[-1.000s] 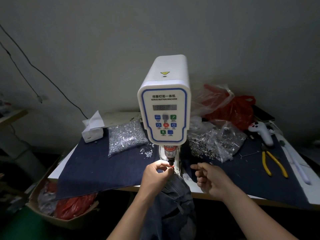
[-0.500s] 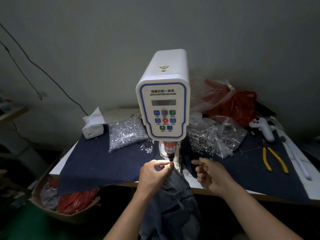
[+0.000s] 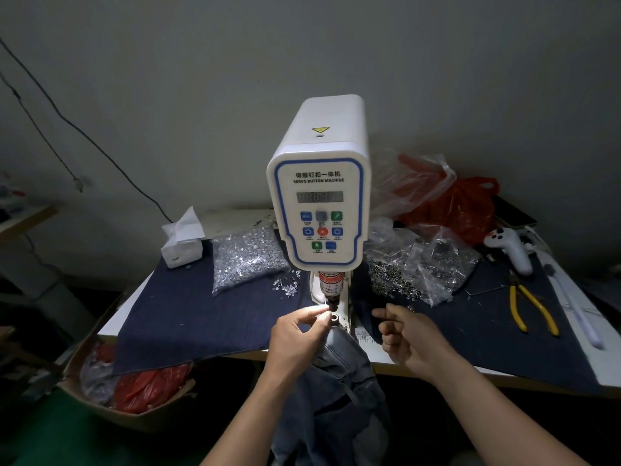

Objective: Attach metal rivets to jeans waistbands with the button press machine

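Jeans [image 3: 339,381] hanging lengthwise, waistband up @ press [image 3: 319,203]

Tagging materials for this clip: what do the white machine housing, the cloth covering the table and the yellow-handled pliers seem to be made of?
White machine housing: probably smooth moulded plastic, with rounded edges and a soft sheen. Dark blue table cloth: likely denim, matte and woven-looking. Yellow-handled pliers: presumably metal with glossy plastic or rubber grips.

A: Button press machine [image 3: 319,203] – white upright housing, blue-edged panel, dim display; its red-labelled punch hangs just above the left hand's [image 3: 297,334] fingertips

B: Jeans?

A: Jeans [image 3: 339,391], faded blue, bunched and draped off the table edge, directly below both hands; the top fold touches the left hand. Rivet too small to make out
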The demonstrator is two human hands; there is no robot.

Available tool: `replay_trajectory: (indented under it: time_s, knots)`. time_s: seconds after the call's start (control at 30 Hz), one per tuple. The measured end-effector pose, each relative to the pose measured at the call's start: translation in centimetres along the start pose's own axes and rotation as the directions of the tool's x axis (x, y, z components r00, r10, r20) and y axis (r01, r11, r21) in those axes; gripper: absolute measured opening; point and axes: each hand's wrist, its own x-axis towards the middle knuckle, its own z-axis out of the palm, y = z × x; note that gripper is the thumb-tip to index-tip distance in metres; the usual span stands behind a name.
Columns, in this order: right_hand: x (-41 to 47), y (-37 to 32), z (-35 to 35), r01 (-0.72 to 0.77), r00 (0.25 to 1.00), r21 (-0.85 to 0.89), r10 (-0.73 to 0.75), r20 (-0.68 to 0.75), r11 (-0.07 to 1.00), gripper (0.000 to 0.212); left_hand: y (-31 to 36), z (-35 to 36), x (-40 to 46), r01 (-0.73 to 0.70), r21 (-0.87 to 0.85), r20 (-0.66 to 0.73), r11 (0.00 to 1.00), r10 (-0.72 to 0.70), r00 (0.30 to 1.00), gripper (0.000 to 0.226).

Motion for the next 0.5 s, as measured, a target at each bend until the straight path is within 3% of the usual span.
replay_trajectory:
  time_s: [0.07, 0.13, 0.2, 0.27, 0.33, 0.4, 0.5]
  knots:
    - [-1.2, 0.2, 0.6, 0.1, 0.994, -0.165, -0.091, 0.057, 0.981, 0.03, 0.3, -0.3, -0.3, 0.103, -0.08, 0.02, 0.991, -0.102, 0.995, 0.012]
    - [-3.3, 0.6, 1.2, 0.276, 0.955, -0.421, -0.198, 0.22, 0.864, 0.019, 0.8, -0.7, -0.9, 0.256, -0.196, 0.083, 0.947, -0.244, 0.966, 0.015]
    - [-5.3, 1.5, 1.5, 0.507, 0.86, -0.604, -0.318, 0.398, 0.615, 0.026, 1.2, -1.0, -1.5, 0.363, -0.329, 0.175, 0.872, -0.321, 0.931, 0.03]
    - [-6.9, 2.5, 1.0, 0.685, 0.723, -0.642, -0.427, 0.543, 0.344, 0.047, 1.8, -1.3, -1.7, 0.409, -0.421, 0.225, 0.81, -0.343, 0.912, 0.025]
    - [-8.1, 3.0, 0.6, 0.735, 0.668, -0.646, -0.38, 0.64, 0.204, 0.053, 2.2, -1.7, -1.7, 0.463, -0.532, 0.274, 0.709, -0.374, 0.886, 0.022]
    - [-8.8, 3.2, 0.6, 0.732, 0.66, -0.674, -0.343, 0.668, 0.096, 0.04, 2.7, -2.2, -1.7, 0.489, -0.563, 0.323, 0.666, -0.366, 0.872, 0.021]
    - [-8.4, 2.4, 0.8, 0.733, 0.633, -0.678, -0.419, 0.652, 0.052, 0.024, 3.8, -2.7, -1.8, 0.504, -0.606, 0.419, 0.615, -0.291, 0.86, 0.019]
